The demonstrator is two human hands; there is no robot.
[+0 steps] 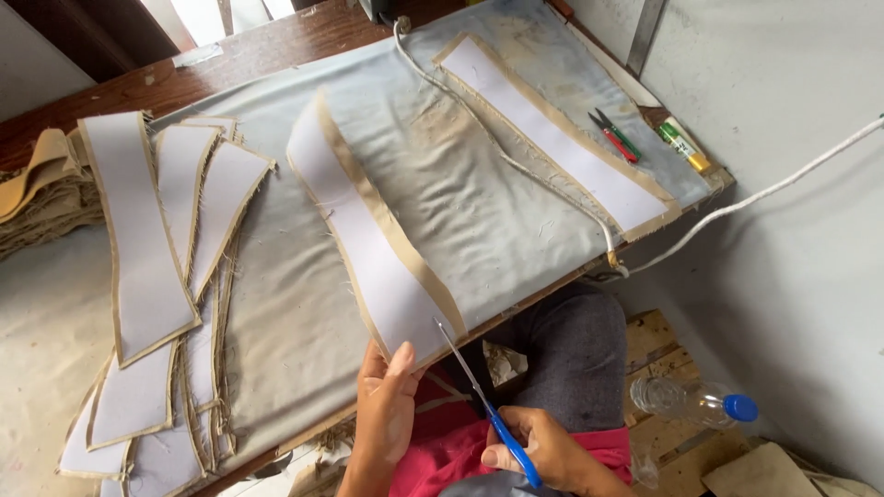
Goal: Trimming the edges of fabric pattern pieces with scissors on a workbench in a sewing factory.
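Nearest the camera, the right hand [543, 451] closes its fingers through the blue handles of a pair of scissors [483, 405], whose slim metal blades run up and to the left, tips pointing at the near end of a long fabric strip [368, 235]. Blade tips meet the strip's right-hand edge just where it hangs over the table's front edge; whether the blades are parted or together cannot be told. Just to the left, the left hand [387, 410] lies with fingers straight and close together, fingertips pressed on the strip's near end, pinning it rather than pinching it. That strip is white in the middle with a tan border, gently curved, its long axis running from the near table edge away and to the left, across a grey, stained cloth-covered table [479, 212]. A second strip of the same kind [552, 133] lies well apart on the far right of the table, angled the opposite way, with a white cord [516, 161] trailing between the two. Beside it rest small red and green snips [612, 135] and a green and yellow tube [683, 145]. On the left a stack of similar cut pieces [157, 276] fans out, overlapping. A clear plastic bottle with a blue cap [695, 402] lies on a wooden pallet below right.
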